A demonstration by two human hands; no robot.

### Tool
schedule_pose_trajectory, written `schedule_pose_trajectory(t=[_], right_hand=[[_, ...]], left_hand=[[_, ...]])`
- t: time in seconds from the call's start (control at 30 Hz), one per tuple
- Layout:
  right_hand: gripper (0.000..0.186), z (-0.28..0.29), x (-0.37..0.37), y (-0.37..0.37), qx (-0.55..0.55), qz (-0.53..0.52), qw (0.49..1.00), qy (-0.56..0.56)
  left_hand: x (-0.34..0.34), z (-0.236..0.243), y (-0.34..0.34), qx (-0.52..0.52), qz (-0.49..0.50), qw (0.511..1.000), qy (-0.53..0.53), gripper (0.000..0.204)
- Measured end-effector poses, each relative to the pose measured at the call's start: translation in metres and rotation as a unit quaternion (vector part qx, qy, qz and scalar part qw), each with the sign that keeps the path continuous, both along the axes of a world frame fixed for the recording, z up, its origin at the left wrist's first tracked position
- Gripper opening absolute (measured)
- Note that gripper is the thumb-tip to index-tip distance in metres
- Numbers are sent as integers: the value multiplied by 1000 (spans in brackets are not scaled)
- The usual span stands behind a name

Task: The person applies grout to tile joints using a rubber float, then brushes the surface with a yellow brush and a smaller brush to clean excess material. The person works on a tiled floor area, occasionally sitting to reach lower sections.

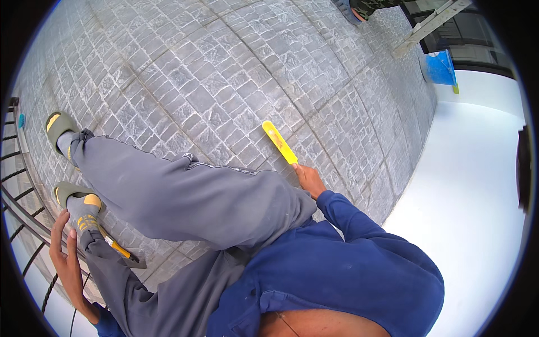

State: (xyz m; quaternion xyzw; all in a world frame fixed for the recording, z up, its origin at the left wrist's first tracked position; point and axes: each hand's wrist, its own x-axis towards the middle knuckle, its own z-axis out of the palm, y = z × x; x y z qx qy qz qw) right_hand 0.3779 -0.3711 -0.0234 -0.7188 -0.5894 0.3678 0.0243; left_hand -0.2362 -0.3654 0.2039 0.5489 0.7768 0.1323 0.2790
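Observation:
My right hand (310, 180) is closed around one end of a long, flat yellow tool (279, 143). Its rounded far end points away over the paving, and a brownish smear marks its face. I cannot make out what kind of tool it is. On the left, my left hand (68, 267) is raised with its fingers stretched out and nothing in them, close to the black metal railing (23, 194) and my left slide sandal (68, 191). Partly hidden behind my left leg, a yellow-handled tool (115, 244) with a dark end lies low by the foot.
Grey stone-patterned paving (224, 73) spreads ahead. A white wall (449, 168) runs along the right, with a blue bucket (439, 68) at its far end. Near the bucket stands a pale slanted post (432, 25). Another person's foot (349, 11) shows at the top. My right slide sandal (58, 128) rests at left.

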Motion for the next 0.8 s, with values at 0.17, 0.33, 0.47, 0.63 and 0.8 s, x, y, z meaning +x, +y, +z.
schedule_pose_trajectory(t=[0.17, 0.33, 0.47, 0.63, 0.8], right_hand=[[52, 36, 41, -72, -58, -94, 994, 9], [50, 39, 44, -37, -2, -29, 999, -21], [53, 1, -14, 67, 65, 9, 997, -38], [61, -41, -98, 233, 147, 59, 986, -41], [68, -38, -100, 266, 121, 94, 988, -29]], left_hand=[[2, -1, 0, -21, -18, 1000, -3, 36], [-1, 0, 1, -31, -8, 998, 48, 38], [2, 1, 0, -24, 0, 999, 21, 38], [18, 4, 14, -27, -27, 999, -4, 38], [35, 13, 17, -6, -55, 998, -16, 37]])
